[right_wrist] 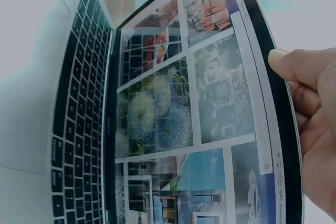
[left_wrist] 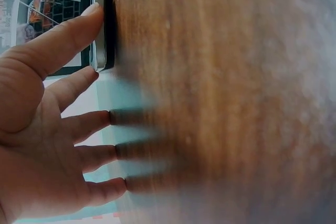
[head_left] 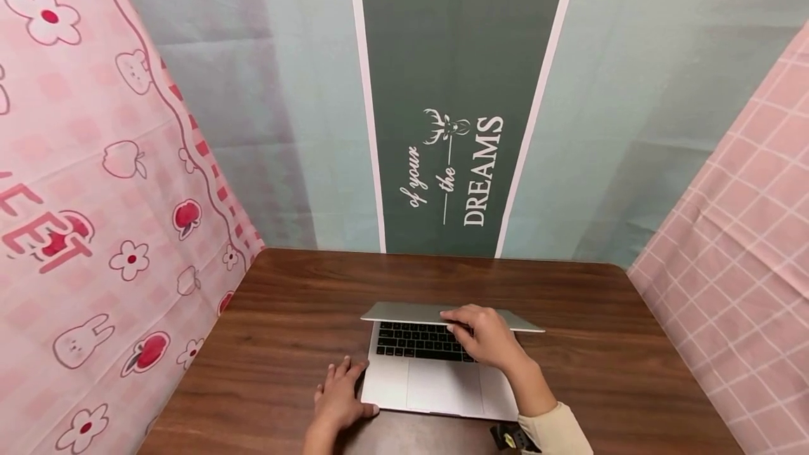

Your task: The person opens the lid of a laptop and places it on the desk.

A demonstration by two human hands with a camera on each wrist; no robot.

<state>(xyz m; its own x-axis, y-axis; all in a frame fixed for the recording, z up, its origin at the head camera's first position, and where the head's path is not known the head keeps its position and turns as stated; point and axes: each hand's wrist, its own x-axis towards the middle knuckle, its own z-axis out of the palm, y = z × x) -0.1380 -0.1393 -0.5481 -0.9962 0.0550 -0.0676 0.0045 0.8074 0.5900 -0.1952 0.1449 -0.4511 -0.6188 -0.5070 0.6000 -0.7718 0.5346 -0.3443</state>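
Observation:
A silver laptop (head_left: 384, 383) with black keys lies on the wooden table, its lid (head_left: 404, 312) partly folded down over the keyboard. My right hand (head_left: 488, 337) pinches the lid's upper edge, the thumb on the screen side and the fingers behind. Lit photo tiles fill the screen (right_wrist: 157, 114) in the right wrist view. At the laptop's left side, my left hand (head_left: 338, 396) rests on the table with fingers spread. Its thumb touches the front left corner of the base, as the left wrist view also suggests beside the laptop's edge (left_wrist: 100, 30).
The brown wooden table (head_left: 284, 314) reaches back to a grey-green curtain (head_left: 303, 125) with printed words. Pink patterned cloth (head_left: 76, 230) hangs at the left, pink checked cloth (head_left: 746, 230) at the right. A small dark object (head_left: 508, 437) is by the right sleeve.

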